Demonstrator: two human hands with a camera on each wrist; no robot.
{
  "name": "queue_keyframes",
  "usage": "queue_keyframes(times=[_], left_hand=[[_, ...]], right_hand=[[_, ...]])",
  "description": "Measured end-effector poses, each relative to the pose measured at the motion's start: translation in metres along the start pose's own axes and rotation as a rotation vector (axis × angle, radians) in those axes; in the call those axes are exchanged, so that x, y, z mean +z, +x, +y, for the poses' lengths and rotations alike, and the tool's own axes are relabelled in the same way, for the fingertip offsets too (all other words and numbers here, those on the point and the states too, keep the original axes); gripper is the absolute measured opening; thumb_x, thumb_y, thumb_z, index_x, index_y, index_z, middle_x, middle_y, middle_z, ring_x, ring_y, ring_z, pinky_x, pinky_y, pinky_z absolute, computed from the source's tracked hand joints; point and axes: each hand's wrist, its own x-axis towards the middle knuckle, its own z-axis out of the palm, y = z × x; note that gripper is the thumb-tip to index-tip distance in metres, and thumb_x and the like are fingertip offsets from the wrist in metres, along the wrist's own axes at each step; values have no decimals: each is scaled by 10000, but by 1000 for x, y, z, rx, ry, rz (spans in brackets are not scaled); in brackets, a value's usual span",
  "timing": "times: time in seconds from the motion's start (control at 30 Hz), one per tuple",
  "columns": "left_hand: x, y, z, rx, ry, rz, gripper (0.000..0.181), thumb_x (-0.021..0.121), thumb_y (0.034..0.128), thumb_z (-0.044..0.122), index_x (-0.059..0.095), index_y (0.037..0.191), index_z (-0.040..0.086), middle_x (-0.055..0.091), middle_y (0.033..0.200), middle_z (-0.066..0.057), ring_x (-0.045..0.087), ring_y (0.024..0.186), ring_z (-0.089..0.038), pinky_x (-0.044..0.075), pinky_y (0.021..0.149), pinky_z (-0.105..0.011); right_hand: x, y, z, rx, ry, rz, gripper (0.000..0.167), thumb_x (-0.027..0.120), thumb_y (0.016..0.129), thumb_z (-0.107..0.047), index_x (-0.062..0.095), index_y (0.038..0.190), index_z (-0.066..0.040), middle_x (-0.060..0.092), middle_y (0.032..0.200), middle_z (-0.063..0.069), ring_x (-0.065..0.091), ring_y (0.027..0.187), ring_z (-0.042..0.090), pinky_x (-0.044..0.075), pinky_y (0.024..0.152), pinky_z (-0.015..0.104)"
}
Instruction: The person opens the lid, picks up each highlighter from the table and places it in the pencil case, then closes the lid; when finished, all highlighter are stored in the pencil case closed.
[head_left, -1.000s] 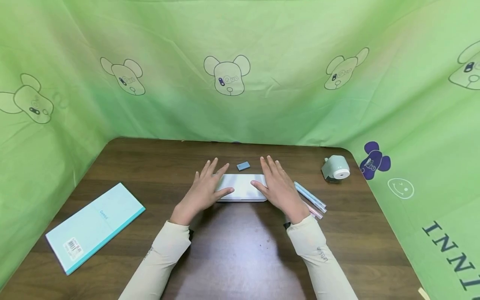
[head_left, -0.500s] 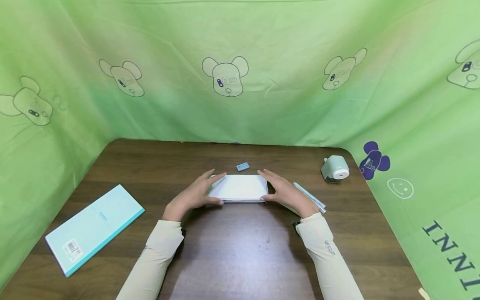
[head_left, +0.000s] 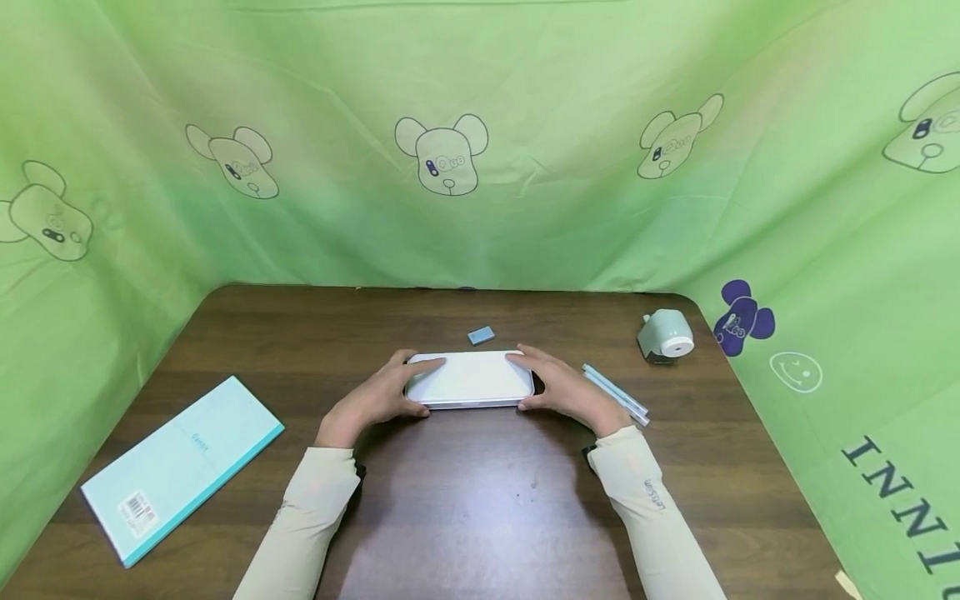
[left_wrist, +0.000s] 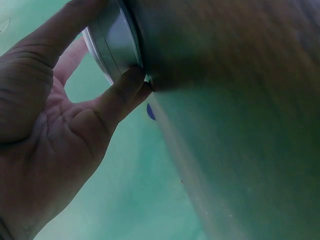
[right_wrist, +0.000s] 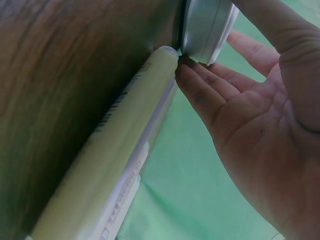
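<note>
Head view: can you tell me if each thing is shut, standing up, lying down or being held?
Case: shut, held
Hands: holding the case's ends
Notebook: closed, lying flat
Eraser: lying flat
Pens: lying down
Sharpener: standing up

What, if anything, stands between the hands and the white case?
Nothing visible: the left hand and right hand hold the white case at opposite ends. Blue pens lie beside the right hand, not between.
</note>
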Motion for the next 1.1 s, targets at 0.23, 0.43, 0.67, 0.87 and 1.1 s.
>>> queue_keyframes(times=[0.23, 0.43, 0.67, 0.87, 1.1], left_hand=[[2, 2, -1, -4, 0, 10, 835, 873, 928, 60, 481, 1660, 153, 335, 1627, -305, 545, 1362, -406, 472, 1124, -529], [3, 2, -1, 8, 14, 17, 827, 876, 923, 52, 493, 1651, 141, 347, 1611, -320, 560, 1341, -417, 483, 1113, -537], [4, 2, 0, -10, 37, 16, 844, 886, 919, 71, 485, 1657, 162, 341, 1613, -324, 569, 1325, -422, 495, 1099, -536], [5, 2, 2, -1, 46, 22, 826, 868, 926, 50, 488, 1653, 145, 358, 1583, -335, 582, 1286, -412, 503, 1081, -528], [4, 1, 3, 6, 44, 22, 815, 860, 925, 27, 492, 1647, 118, 356, 1570, -352, 589, 1273, -417, 511, 1068, -527]], right_hand=[[2, 2, 3, -35, 6, 32, 784, 883, 913, -93, 504, 1592, 4, 381, 1678, 307, 386, 1540, 484, 351, 1229, 604], [2, -1, 4, -31, -13, 26, 776, 862, 945, -126, 487, 1614, -12, 396, 1668, 307, 404, 1531, 482, 354, 1227, 607], [2, -4, 8, -57, -12, 19, 757, 823, 996, -212, 464, 1644, -57, 372, 1684, 300, 412, 1526, 479, 374, 1208, 614], [14, 2, 36, -126, -30, 43, 768, 786, 1028, -296, 415, 1684, -144, 385, 1684, 250, 449, 1507, 433, 403, 1192, 558], [11, -1, 27, -149, 2, 34, 759, 776, 1034, -243, 410, 1679, -84, 373, 1673, 292, 442, 1494, 481, 403, 1173, 619]])
